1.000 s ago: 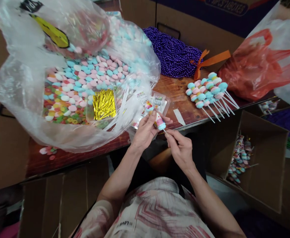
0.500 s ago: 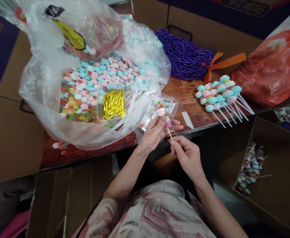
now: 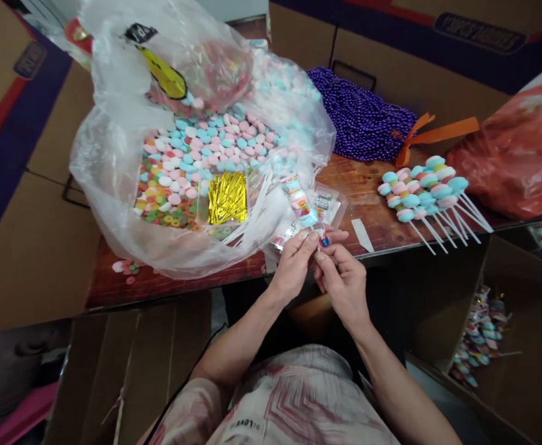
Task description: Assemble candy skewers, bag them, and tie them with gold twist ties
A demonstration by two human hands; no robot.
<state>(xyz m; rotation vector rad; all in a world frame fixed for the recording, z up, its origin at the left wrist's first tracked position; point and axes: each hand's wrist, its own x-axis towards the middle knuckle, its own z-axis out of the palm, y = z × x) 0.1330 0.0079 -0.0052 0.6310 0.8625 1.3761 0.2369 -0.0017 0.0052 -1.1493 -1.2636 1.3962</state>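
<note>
My left hand [image 3: 293, 262] pinches the lower end of a candy skewer [image 3: 300, 200] in a clear wrapper, which points up and away from me. My right hand [image 3: 342, 278] is closed against it at the same spot, fingers on the wrapper's bottom where a small blue bit [image 3: 325, 241] shows. Both hands are at the near edge of the wooden table [image 3: 345, 179]. Just behind them lies a stack of clear printed wrappers [image 3: 329, 204]. A big clear plastic bag [image 3: 113, 154] of pastel candy discs is to the left, with a bundle of gold twist ties [image 3: 227, 198] in it.
Several finished-looking candy skewers [image 3: 426, 188] lie in a pile on the table at right. Purple bead strings [image 3: 363, 120] with an orange ribbon lie behind. A red plastic bag [image 3: 521, 161] is far right. An open cardboard box [image 3: 521, 346] with wrapped skewers stands at lower right.
The skewer has gone deeper into the wrapper and now stands more upright. My right hand moved up from the stick's end to meet my left hand. The camera swung left.
</note>
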